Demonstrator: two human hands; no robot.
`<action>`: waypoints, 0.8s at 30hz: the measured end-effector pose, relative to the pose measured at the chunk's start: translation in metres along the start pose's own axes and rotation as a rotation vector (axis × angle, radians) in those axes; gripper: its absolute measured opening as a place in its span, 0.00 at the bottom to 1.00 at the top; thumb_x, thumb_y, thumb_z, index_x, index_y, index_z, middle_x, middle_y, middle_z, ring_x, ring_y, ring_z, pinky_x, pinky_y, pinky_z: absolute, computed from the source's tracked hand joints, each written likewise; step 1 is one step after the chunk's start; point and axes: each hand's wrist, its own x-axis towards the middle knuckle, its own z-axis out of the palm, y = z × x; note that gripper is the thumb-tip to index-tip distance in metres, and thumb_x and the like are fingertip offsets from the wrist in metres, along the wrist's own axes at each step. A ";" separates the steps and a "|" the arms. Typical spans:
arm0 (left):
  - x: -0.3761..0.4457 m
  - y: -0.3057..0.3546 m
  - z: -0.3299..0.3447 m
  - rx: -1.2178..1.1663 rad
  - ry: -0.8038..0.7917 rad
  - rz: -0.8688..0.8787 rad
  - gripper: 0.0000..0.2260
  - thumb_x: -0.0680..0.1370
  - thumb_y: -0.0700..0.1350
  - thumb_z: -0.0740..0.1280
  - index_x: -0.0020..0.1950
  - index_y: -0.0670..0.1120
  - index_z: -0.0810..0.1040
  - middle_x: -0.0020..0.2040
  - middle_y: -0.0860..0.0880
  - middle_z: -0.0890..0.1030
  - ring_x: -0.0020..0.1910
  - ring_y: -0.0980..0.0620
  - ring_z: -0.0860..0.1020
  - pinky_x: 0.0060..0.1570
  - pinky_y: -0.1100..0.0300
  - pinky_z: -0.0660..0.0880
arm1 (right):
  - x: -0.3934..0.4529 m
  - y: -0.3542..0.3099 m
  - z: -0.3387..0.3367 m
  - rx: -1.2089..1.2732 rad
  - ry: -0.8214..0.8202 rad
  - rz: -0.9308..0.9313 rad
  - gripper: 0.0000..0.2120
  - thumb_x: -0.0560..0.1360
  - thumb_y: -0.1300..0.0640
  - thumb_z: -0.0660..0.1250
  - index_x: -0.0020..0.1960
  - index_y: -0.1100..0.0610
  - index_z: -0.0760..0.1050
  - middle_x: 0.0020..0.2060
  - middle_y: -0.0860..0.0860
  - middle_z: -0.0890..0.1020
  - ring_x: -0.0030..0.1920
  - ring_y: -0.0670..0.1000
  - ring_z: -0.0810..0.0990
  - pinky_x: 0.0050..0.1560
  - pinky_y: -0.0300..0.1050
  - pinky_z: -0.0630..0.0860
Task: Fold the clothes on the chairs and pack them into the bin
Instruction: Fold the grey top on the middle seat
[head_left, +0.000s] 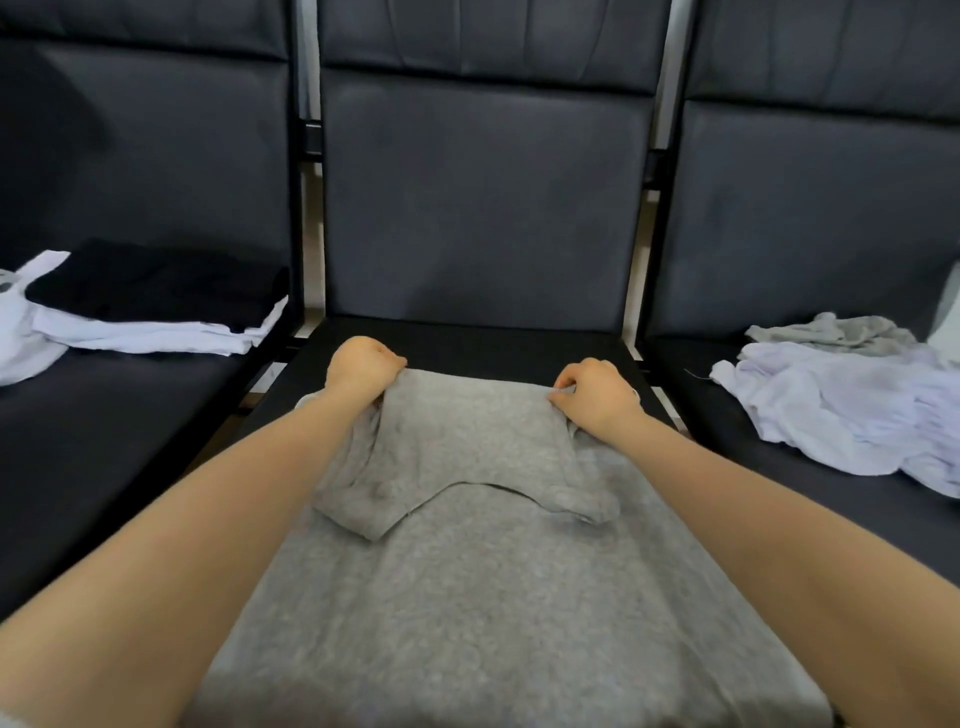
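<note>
A grey shirt (483, 582) lies spread along the seat of the middle dark chair (483, 208), its sleeves folded in over the body. My left hand (361, 366) grips the shirt's far left corner. My right hand (597, 397) pinches the far right corner. Both corners sit near the back of the seat. The bin is not in view.
On the left chair (130, 441) a folded black garment (156, 288) lies on a folded white one (150, 330). The right chair (810, 218) carries a loose heap of white clothes (841, 410) with a crumpled grey piece (831, 330) behind it.
</note>
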 end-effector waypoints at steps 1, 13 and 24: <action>0.003 -0.002 -0.005 -0.044 0.029 -0.043 0.11 0.77 0.48 0.68 0.49 0.41 0.82 0.50 0.43 0.82 0.48 0.45 0.78 0.48 0.55 0.73 | -0.002 0.000 0.000 0.003 0.021 0.002 0.06 0.78 0.51 0.64 0.51 0.51 0.78 0.56 0.52 0.75 0.59 0.53 0.73 0.57 0.54 0.75; -0.015 -0.032 -0.017 0.508 -0.156 0.394 0.20 0.77 0.59 0.63 0.63 0.50 0.76 0.67 0.46 0.67 0.71 0.44 0.61 0.65 0.48 0.64 | -0.022 0.006 0.000 0.005 -0.007 -0.086 0.12 0.77 0.46 0.66 0.56 0.51 0.78 0.54 0.51 0.76 0.61 0.54 0.71 0.62 0.56 0.70; 0.020 -0.024 -0.030 0.305 0.000 0.506 0.08 0.79 0.52 0.63 0.49 0.48 0.70 0.42 0.49 0.75 0.42 0.48 0.74 0.38 0.56 0.64 | 0.020 0.005 -0.006 -0.058 0.050 -0.198 0.02 0.79 0.51 0.61 0.49 0.48 0.69 0.41 0.48 0.79 0.44 0.54 0.77 0.47 0.48 0.68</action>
